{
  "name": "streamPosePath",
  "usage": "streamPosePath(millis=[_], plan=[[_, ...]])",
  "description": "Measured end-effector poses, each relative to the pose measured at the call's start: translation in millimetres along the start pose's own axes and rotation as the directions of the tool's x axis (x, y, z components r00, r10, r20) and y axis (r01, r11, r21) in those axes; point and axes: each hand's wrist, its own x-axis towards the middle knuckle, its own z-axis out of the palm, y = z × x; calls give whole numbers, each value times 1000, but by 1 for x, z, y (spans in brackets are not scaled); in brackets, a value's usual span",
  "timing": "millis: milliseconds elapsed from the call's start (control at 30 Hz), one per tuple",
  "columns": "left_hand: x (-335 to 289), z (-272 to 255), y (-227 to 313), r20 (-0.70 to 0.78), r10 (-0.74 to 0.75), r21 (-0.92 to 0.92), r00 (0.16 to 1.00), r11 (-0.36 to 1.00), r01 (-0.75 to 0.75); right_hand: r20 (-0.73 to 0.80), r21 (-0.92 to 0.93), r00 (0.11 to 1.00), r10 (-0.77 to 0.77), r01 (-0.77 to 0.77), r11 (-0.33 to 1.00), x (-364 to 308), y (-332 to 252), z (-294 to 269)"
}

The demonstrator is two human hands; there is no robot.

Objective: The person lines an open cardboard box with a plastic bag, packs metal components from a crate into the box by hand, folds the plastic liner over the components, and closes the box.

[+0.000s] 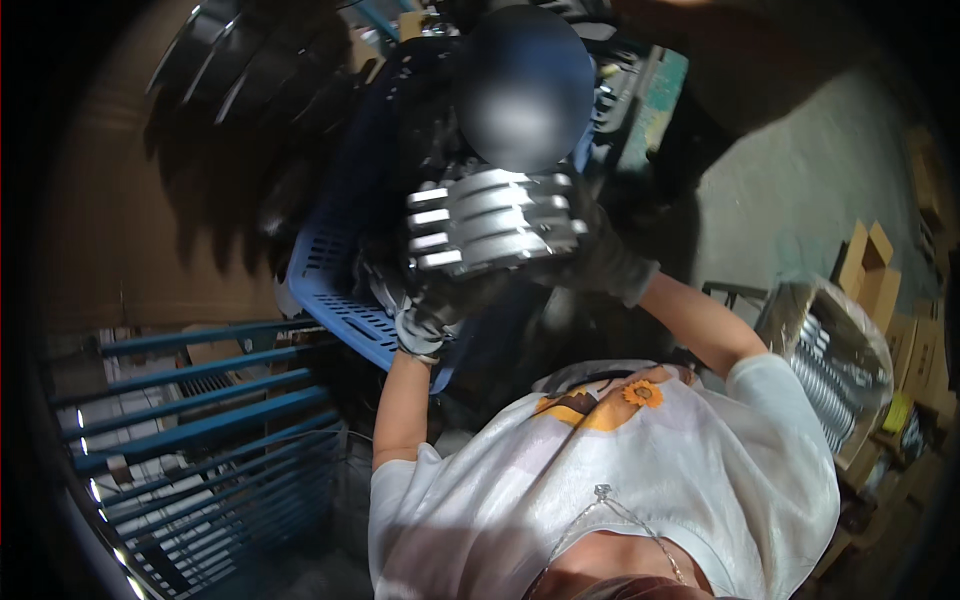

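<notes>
Between my two gloved hands is a stack of silver metal clamps [500, 218], curved bands lying side by side with stubby lugs at both ends. My left hand [445, 305], in a dark glove with a pale grey cuff, grips the stack from below at its left. Dark-gloved too, my right hand [605, 255] closes round the right end. Shadow and the clamps themselves hide most of my fingertips. Under the stack stands a blue plastic basket [345, 315] with slotted walls; some metal pieces [380, 285] show dimly inside it.
Blue metal rails [200, 395] run along the left. Large dark rounded objects [250, 60] stand at the far left by brown cardboard [100, 200]. To the right, a plastic-lined box [870, 350] holds ribbed metal parts, near open cartons [868, 265]. A blurred round patch covers the far middle.
</notes>
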Motion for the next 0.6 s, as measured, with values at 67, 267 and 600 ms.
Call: streamPosePath(millis=[67, 267, 600], plan=[[-11, 3, 1, 235, 59, -18, 970, 998, -56, 32, -163, 999, 24, -18, 986, -4, -9, -24], [68, 39, 180, 319, -486, -679, 813, 481, 554, 1, 464, 733, 680, -603, 649, -101, -38, -143], [111, 304, 458, 586, 112, -801, 802, -71, 595, 87, 809, 276, 957, -580, 93, -444, -57, -383]])
